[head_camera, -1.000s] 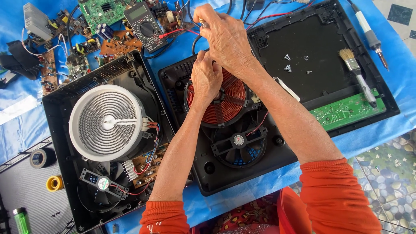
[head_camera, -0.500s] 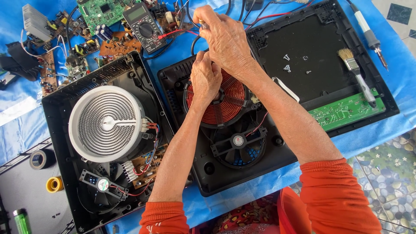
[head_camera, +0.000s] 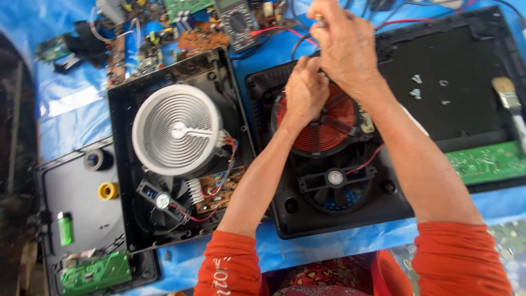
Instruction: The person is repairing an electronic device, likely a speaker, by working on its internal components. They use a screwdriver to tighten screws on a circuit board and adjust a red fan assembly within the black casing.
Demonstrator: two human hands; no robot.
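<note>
Blue plastic sheeting [head_camera: 66, 104] covers the work surface, crowded from edge to edge with opened appliances and loose parts. Two gutted cooktops sit side by side at centre, their black housings nearly touching: the left cooktop [head_camera: 181, 148] shows a white spiral heating coil [head_camera: 176, 130] above a small fan and a wired circuit board, while the right cooktop [head_camera: 329, 159] carries a copper-red induction coil [head_camera: 329, 123] with a black cooling fan [head_camera: 335, 178] just below it. A black glass top panel [head_camera: 449, 82] lies to the right, a few small screws [head_camera: 416, 93] on it, with a paintbrush [head_camera: 512, 104] at its right edge and a green circuit strip [head_camera: 485, 161] along its lower edge. Little open room remains; bare sheeting shows only at far left and along the near edge.

Both forearms, in orange sleeves, reach up from the bottom of the frame and converge over the far rim of the induction coil. The left hand [head_camera: 304, 90] is curled, fingers bunched over the coil's upper edge; what it grips cannot be made out. The right hand [head_camera: 345, 44] arches above it, fingertips pinched on a small metal-tipped object, near red and black leads running to a multimeter [head_camera: 236, 22] at the top. Circuit boards [head_camera: 164, 33] litter the far left corner, and a grey tray [head_camera: 82, 219] at lower left holds tape rolls and a green lighter.
</note>
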